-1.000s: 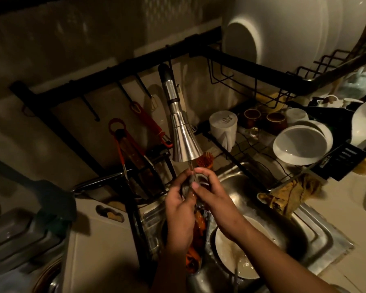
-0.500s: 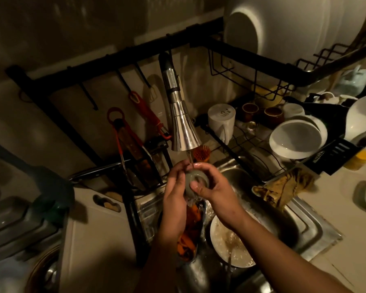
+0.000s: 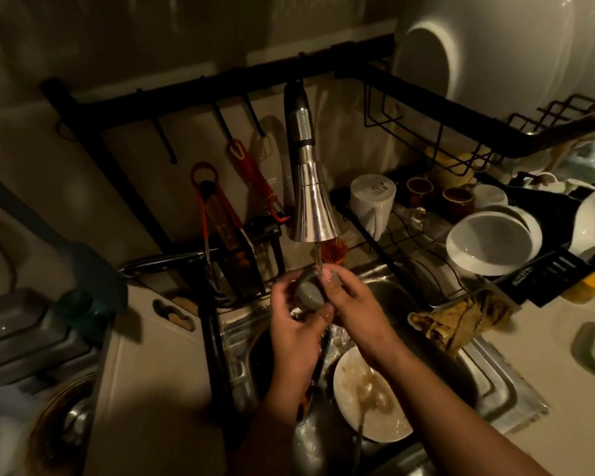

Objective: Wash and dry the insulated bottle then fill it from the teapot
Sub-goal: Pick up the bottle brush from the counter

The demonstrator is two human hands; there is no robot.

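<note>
The black rack point(image 3: 220, 87) stands over the whole sink point(image 3: 502, 389), I think so that the big white plates point(image 3: 495, 46) on its upper shelf can drip into the basin. In the basin lies a dirty plate point(image 3: 364, 407), below the right forearm, where it waits for washing. A crumpled cloth point(image 3: 461, 321) lies over the right rim of the sink, near enough to take for the drying step later.

The steel tap head point(image 3: 311, 207) points straight down, and a thin stream of water point(image 3: 318, 261) falls from it. Both hands are raised just under this stream. The left hand point(image 3: 296, 324) curls its fingers round a small grey-green piece point(image 3: 310, 293) from the left side. The right hand point(image 3: 354, 307) pinches the same piece, one fingertip on top and the thumb below. The water lands where this fingertip meets the piece — it is held there for rinsing and rubbing.

By its small round form I judge this piece to be the cap of the insulated bottle, not the body. A shiny metal shape point(image 3: 310, 441) low in the basin, between the forearms, may be the body — it is too dark to tell. So the task seems to be at the washing, with the drying and filling not yet done.
</note>
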